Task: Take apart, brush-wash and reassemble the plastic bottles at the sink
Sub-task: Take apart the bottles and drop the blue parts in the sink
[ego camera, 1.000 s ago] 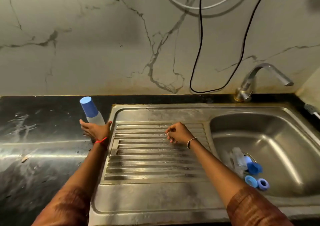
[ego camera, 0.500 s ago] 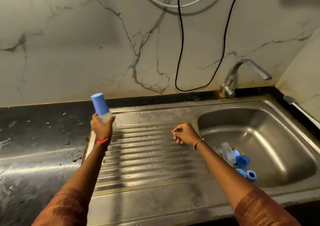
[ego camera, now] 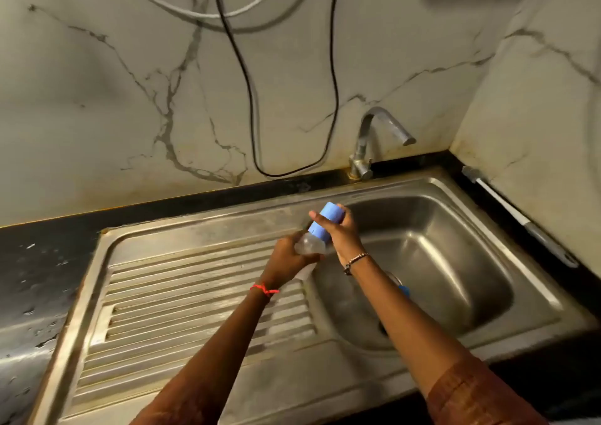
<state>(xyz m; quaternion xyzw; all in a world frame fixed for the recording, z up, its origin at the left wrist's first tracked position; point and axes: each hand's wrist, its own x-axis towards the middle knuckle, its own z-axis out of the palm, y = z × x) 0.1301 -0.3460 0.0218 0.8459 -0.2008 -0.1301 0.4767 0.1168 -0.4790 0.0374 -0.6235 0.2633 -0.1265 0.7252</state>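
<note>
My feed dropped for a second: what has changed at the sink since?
The left hand carried the bottle from the counter rightward to the edge of the basin. The right hand, empty before, now grips its blue cap. The brush and the tap stayed put.

The drainboard [ego camera: 195, 294] lies left of the sink basin [ego camera: 455, 262]. Both are set in the counter [ego camera: 32, 262], which runs on to the left and along the wall [ego camera: 97, 99] behind. The tap [ego camera: 374, 141] stands behind the basin's back rim. A cable [ego camera: 247, 99] hangs on the wall left of the tap. A brush [ego camera: 520, 219] lies on the counter right of the basin.

The bottle [ego camera: 310, 245] is above the basin's left edge, with the left hand [ego camera: 289, 258] round its body and the right hand [ego camera: 341, 232] on its cap [ego camera: 325, 224]. In the basin, just right of the right forearm, lies a small part [ego camera: 404, 289], perhaps another cap.
</note>
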